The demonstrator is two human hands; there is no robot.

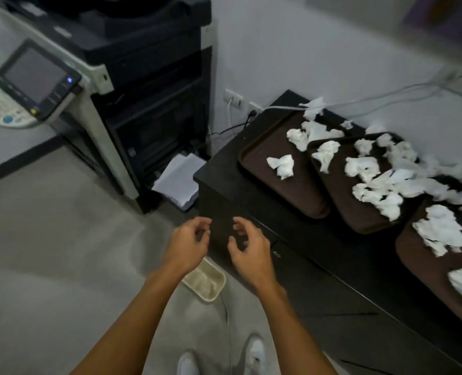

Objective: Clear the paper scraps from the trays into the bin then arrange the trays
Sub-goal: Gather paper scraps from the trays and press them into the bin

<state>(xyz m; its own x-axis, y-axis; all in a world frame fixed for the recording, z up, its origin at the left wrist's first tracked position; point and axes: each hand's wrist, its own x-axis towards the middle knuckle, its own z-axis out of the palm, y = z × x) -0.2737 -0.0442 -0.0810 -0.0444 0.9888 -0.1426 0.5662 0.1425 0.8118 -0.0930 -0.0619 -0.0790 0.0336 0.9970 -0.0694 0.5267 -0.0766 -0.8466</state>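
Grey floor fills the lower left, and a big copier stands in the upper left. At the bottom middle, the left hand and right hand hang with fingers loosely bent, holding nothing, and a cream bin sits just below them. On the right, three brown trays lie on a black cabinet, covered in white paper scraps.

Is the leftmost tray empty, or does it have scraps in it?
Not empty: the leftmost tray holds white paper scraps, one near its middle.
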